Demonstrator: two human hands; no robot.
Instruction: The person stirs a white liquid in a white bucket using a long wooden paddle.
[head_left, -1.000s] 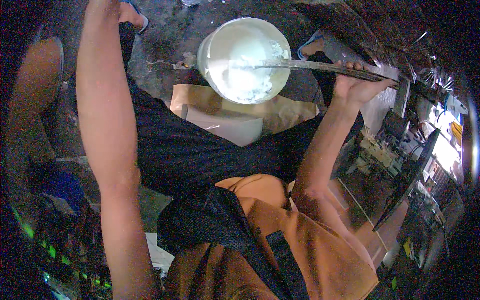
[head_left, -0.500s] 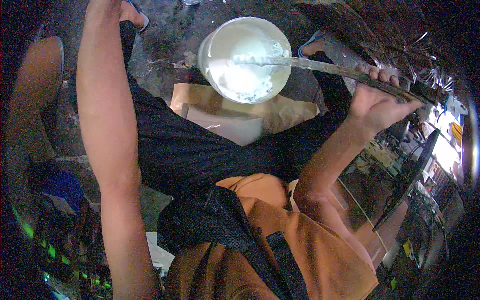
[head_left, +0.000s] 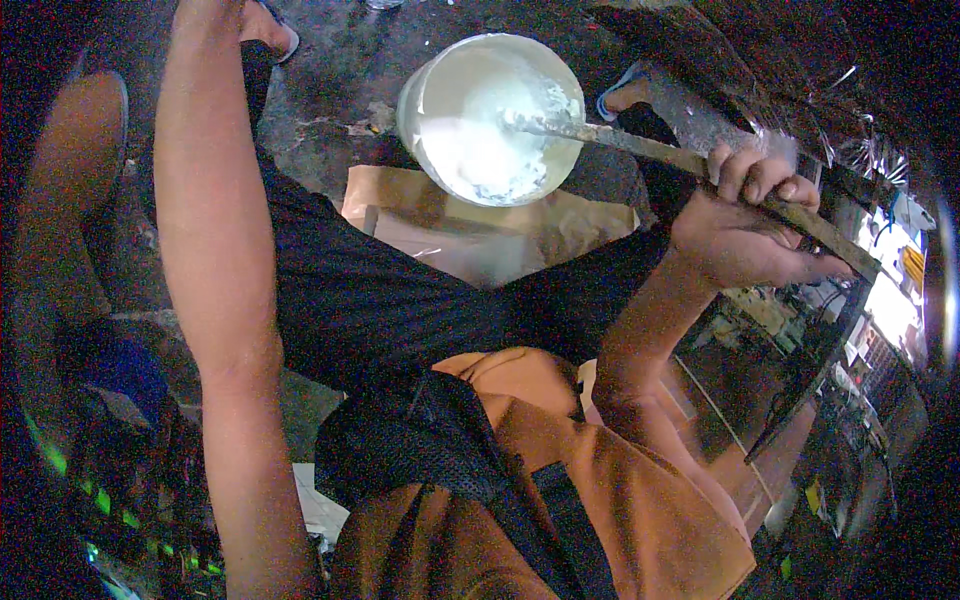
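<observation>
A white bucket (head_left: 411,118) stands on the floor between my feet, with its open mouth facing up. Inside it lies a bright white, paste-like substance (head_left: 495,168), partly washed out by glare. My right hand (head_left: 745,222) is closed around a long, flat wooden stick (head_left: 645,147) to the right of the bucket. The stick slants over the bucket's right rim, its white-coated end down in the white substance. My left forearm (head_left: 210,200) reaches up past the top edge of the picture, so the left hand is out of sight.
Brown cardboard (head_left: 385,187) lies on the floor just below the bucket. My sandalled foot (head_left: 628,97) is close to the bucket's right side. Dark plastic sheeting (head_left: 740,60) fills the upper right. Cluttered equipment (head_left: 880,380) lines the right side.
My right hand has come lower in the picture and its fingers now show wrapped over the stick. The stick's coated end has shifted right inside the bucket. The bucket stays put.
</observation>
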